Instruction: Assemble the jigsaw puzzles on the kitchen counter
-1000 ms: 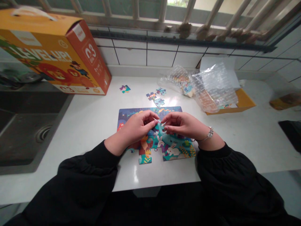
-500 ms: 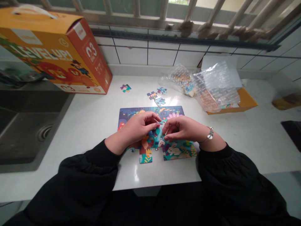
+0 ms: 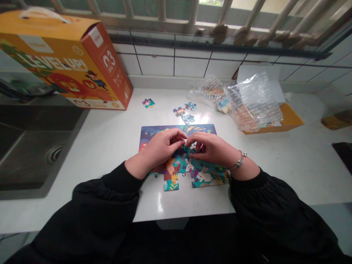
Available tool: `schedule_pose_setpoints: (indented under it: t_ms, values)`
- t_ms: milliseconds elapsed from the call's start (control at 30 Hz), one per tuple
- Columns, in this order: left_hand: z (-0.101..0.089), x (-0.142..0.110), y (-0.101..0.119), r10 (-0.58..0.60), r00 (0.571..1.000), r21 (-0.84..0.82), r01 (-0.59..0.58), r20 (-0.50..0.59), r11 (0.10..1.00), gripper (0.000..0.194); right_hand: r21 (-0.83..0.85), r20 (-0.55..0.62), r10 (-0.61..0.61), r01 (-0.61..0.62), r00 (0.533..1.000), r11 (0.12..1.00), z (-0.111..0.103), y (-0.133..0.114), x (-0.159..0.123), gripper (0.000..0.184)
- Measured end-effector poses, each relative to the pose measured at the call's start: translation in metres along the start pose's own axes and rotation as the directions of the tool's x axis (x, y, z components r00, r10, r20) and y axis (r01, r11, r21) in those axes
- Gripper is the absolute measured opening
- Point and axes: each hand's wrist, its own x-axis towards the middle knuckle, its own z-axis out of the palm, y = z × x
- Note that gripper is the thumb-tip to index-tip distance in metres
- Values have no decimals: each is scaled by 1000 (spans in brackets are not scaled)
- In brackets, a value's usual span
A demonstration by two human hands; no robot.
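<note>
Jigsaw puzzle (image 3: 183,172) here, left hand (image 3: 158,148) and right hand (image 3: 211,148) meeting, fingers (image 3: 176,136) curled together, pinching a teal piece (image 3: 187,151) to steady it.

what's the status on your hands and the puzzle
left hand and right hand curled together over middle of puzzle; puzzle has gaps along near edge; loose pieces lie beyond it

cartoon jigsaw puzzle (image 3: 177,129) | flat, partly assembled | ragged bottom edge (white rabbits on teal) | loose pieces (image 3: 185,113) just beyond
</note>
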Motion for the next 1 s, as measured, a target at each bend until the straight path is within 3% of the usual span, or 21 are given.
schedule_pose_setpoints:
  t_ms: [133, 333, 433, 633, 1000]
  values:
    - [-1, 1, 1, 19, 998, 30, -17, -64, 999, 10, -85, -51, -5, 1, 999, 996, 1, 6, 0, 20]
    - [-10, 3, 0, 35, 980, 302, 27, -197, 953, 12, -88, -93, 103, -111, 990, 990, -3, 11, -2, 30]
    - [-11, 3, -4, 46, 988, 387, 15, -148, 922, 11, -75, -68, 157, -162, 985, 984, -5, 10, -4, 34]
    - [-9, 3, -11, 146, 989, 451, -124, -13, 884, 8, -101, -16, 201, -202, 979, 974, -10, 7, -5, 35]
    - [-8, 3, -10, 132, 991, 475, -134, 37, 870, 9, -188, -16, 191, -191, 981, 963, -9, 5, -6, 36]
